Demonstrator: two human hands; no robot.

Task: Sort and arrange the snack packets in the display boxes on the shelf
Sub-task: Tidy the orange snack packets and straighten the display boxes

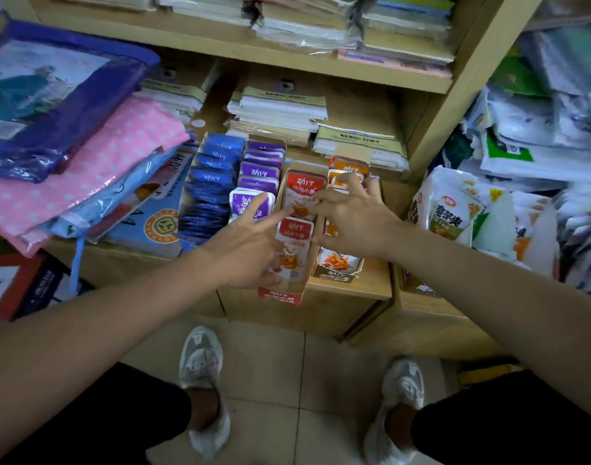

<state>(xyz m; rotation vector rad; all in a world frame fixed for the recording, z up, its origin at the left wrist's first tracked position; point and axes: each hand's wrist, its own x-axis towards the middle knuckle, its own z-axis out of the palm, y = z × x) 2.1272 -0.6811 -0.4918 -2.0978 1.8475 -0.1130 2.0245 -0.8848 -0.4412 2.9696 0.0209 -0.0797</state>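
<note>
The red packets (300, 193) read 劲仔 and 深海小鱼. The purple packets (257, 171) and orange packets (350, 168) also show 劲仔. The white bag (450, 218) reads 魔芋爽.

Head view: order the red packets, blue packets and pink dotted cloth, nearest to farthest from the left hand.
1. red packets, middle box, under the fingers of the left hand.
2. blue packets, two boxes to the left.
3. pink dotted cloth, far left on the shelf.
</note>
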